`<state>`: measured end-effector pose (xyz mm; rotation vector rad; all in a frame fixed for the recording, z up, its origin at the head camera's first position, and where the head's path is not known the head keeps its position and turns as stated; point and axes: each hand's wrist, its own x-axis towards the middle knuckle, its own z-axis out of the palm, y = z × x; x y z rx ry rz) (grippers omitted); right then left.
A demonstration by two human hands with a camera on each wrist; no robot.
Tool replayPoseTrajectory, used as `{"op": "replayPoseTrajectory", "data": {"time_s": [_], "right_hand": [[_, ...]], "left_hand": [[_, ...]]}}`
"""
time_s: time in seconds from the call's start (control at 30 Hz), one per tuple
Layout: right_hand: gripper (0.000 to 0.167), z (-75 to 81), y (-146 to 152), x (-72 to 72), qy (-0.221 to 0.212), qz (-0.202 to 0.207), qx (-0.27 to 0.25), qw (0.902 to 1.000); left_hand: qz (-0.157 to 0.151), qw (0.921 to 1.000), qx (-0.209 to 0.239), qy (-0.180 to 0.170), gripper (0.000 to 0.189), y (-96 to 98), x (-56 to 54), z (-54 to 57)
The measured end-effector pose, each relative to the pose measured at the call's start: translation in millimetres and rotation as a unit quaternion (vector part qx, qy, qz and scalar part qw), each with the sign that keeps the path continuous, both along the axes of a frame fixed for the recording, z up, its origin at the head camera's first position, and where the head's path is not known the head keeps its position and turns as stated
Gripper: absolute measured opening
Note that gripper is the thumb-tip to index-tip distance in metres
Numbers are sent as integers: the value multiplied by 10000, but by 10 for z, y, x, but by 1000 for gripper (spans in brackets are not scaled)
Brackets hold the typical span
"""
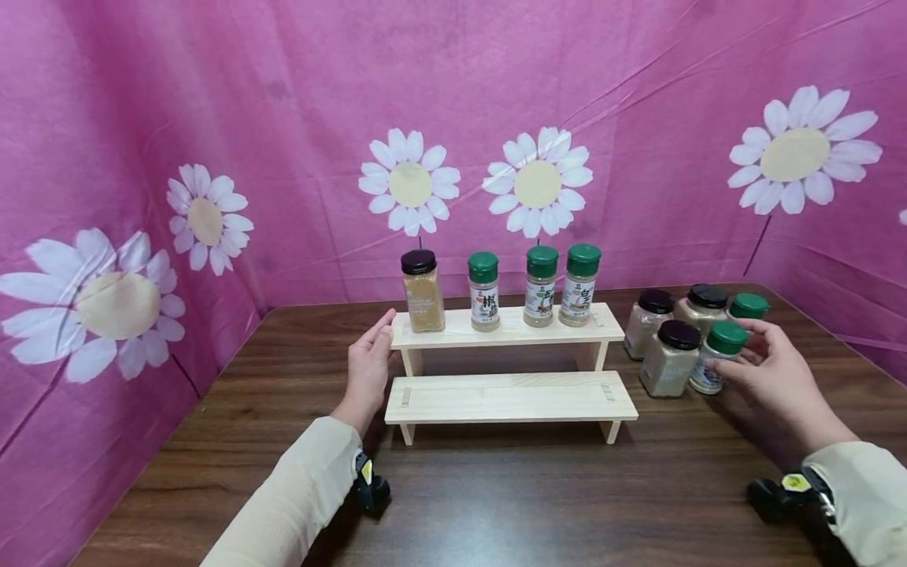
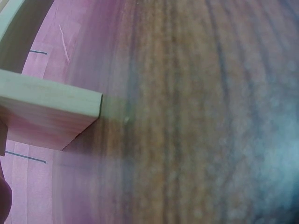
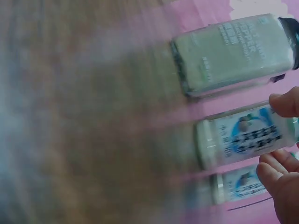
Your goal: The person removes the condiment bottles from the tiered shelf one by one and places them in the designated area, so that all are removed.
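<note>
A two-tier wooden rack stands mid-table in the head view, with an upper shelf (image 1: 453, 337) and a lower shelf (image 1: 506, 398). My left hand (image 1: 367, 366) touches the upper shelf's left end, fingers fairly straight; only a fingertip (image 2: 4, 198) shows in the left wrist view. To the right of the rack, my right hand (image 1: 779, 378) holds a green-capped spice jar (image 1: 706, 373) between thumb and fingers. In the right wrist view the thumb lies against this jar's (image 3: 247, 133) upper part. A black-capped jar (image 1: 666, 370) is beside it.
On the upper shelf stand a black-capped jar (image 1: 425, 303) of tan powder and three green-capped jars, including one (image 1: 485, 303) near the middle. Behind the held jar are two black-capped jars and another green-capped jar (image 1: 749, 305). A pink flowered cloth (image 1: 319, 118) hangs behind the table.
</note>
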<state>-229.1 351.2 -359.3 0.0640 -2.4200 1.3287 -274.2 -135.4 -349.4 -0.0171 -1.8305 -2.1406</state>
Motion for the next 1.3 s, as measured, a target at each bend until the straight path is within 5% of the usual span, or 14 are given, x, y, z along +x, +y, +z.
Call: {"op": "replayPoseTrajectory", "data": {"time_s": [0.47, 0.67, 0.93, 1.13, 1.3], "right_hand": [[56, 620, -127, 10, 532, -119, -264, 9982], [58, 804, -406, -10, 792, 304, -470, 9953], [53, 882, -861, -52, 975, 664, -632, 9910], [49, 877, -1112, -95, 750, 763, -390, 9935], [61, 849, -1315, -120, 482, 909, -207, 9945]], "left_hand": [[-51, 10000, 35, 37, 38, -3, 19, 2], [-70, 9999, 33, 84, 38, -2, 24, 8], [-92, 9999, 39, 76, 39, -4, 24, 14], [-56, 9999, 31, 81, 38, 1, 27, 13], [-37, 10000, 32, 55, 38, 2, 26, 12]]}}
